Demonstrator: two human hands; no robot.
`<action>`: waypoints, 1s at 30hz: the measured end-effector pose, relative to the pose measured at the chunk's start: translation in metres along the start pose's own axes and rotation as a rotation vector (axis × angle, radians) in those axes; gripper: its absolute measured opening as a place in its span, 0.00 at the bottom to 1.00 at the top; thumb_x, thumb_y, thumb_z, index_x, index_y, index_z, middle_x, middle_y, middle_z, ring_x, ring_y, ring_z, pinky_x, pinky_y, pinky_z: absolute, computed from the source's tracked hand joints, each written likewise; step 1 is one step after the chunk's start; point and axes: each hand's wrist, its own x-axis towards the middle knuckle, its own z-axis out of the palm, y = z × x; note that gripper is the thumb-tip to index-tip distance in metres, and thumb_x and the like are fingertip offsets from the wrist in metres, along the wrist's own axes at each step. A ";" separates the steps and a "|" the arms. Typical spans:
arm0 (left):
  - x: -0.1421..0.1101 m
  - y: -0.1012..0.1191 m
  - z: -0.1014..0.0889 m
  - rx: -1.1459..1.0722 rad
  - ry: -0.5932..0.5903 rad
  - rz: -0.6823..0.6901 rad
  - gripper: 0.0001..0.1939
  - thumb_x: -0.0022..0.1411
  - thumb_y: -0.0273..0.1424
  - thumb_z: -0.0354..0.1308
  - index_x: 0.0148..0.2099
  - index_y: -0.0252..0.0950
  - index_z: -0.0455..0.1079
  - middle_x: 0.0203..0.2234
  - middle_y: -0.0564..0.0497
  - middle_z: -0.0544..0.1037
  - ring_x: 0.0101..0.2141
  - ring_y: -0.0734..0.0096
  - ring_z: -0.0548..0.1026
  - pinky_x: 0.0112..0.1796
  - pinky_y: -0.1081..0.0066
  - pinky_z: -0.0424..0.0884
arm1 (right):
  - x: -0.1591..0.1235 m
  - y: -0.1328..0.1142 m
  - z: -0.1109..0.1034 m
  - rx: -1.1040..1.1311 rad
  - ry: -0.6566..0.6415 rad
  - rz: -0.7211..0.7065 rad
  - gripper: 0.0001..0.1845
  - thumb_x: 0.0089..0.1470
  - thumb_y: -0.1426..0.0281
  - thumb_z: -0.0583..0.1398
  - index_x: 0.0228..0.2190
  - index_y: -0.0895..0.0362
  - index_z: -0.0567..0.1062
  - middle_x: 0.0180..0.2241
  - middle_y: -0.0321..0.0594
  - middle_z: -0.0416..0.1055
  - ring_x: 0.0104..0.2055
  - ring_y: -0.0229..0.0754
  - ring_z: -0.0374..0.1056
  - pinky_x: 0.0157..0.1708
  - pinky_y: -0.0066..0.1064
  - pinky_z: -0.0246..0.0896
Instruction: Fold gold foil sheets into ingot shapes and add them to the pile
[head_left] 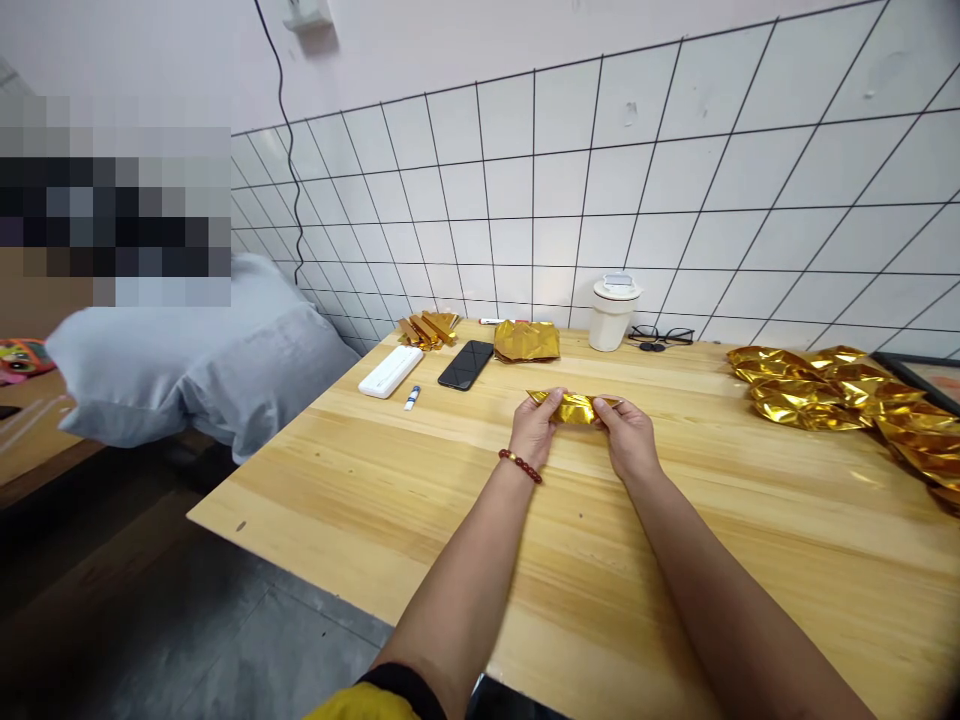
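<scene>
Yellow cloth with a dark cuff, a sleeve (367, 703), is seen closest, pushed up on the left arm, and a dark red beaded bracelet (520, 466) is worn at that wrist. Beyond it a folded piece of gold foil (576, 408) is held over the middle of the bench (337, 500); its left end is pinched between thumb and fingers by the left hand (536, 422), its right end likewise by the right hand (630, 432). Whether the bench is touched by the foil cannot be told. To the right, crumpled gold foil shapes (817, 388) are heaped. Farther left are placed a small tube (412, 398), a white block (391, 371) and a black phone (466, 365). Behind these, gold strips (427, 328), a flat gold stack (527, 341), a lidded white cup (614, 315) and eyeglasses (664, 335) are set near the tiled wall (562, 200). Past the bench's left edge, a person in grey-blue (195, 370) is seen.
</scene>
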 end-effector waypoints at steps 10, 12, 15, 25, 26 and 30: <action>-0.001 0.004 -0.003 0.030 0.021 -0.031 0.27 0.35 0.43 0.77 0.35 0.32 0.77 0.32 0.45 0.82 0.36 0.62 0.80 0.42 0.64 0.71 | -0.001 -0.005 0.001 0.068 -0.055 0.057 0.22 0.31 0.53 0.73 0.26 0.55 0.80 0.21 0.34 0.71 0.25 0.35 0.60 0.29 0.30 0.56; -0.002 0.003 -0.002 0.085 0.008 -0.034 0.27 0.35 0.43 0.77 0.35 0.31 0.77 0.31 0.45 0.82 0.33 0.64 0.79 0.39 0.65 0.72 | -0.002 -0.007 0.002 0.107 -0.029 0.051 0.22 0.31 0.53 0.74 0.26 0.55 0.80 0.23 0.35 0.72 0.26 0.35 0.60 0.30 0.30 0.57; -0.003 0.001 -0.002 0.141 0.003 -0.019 0.27 0.34 0.44 0.77 0.32 0.30 0.77 0.29 0.44 0.81 0.30 0.66 0.78 0.35 0.68 0.71 | -0.005 -0.012 0.004 0.147 -0.006 0.058 0.22 0.33 0.52 0.73 0.27 0.55 0.81 0.28 0.37 0.74 0.29 0.36 0.63 0.30 0.30 0.58; -0.006 -0.002 0.000 0.200 0.008 0.001 0.25 0.36 0.44 0.77 0.32 0.30 0.79 0.27 0.45 0.81 0.27 0.70 0.76 0.31 0.71 0.70 | -0.007 -0.012 0.005 0.095 0.030 0.099 0.25 0.34 0.47 0.71 0.28 0.54 0.82 0.30 0.39 0.77 0.33 0.41 0.68 0.34 0.32 0.64; -0.006 -0.001 0.000 0.193 0.011 -0.005 0.25 0.36 0.44 0.77 0.31 0.30 0.79 0.27 0.45 0.81 0.27 0.70 0.76 0.32 0.71 0.70 | -0.007 -0.011 0.006 0.062 0.024 0.093 0.24 0.34 0.48 0.72 0.27 0.54 0.81 0.28 0.39 0.76 0.33 0.42 0.69 0.35 0.33 0.64; -0.008 0.002 0.002 0.099 0.009 -0.039 0.24 0.36 0.42 0.78 0.32 0.31 0.78 0.29 0.45 0.82 0.31 0.68 0.78 0.37 0.68 0.72 | -0.007 -0.006 0.007 -0.036 -0.010 0.070 0.22 0.37 0.49 0.71 0.24 0.55 0.80 0.24 0.37 0.75 0.30 0.41 0.68 0.36 0.35 0.64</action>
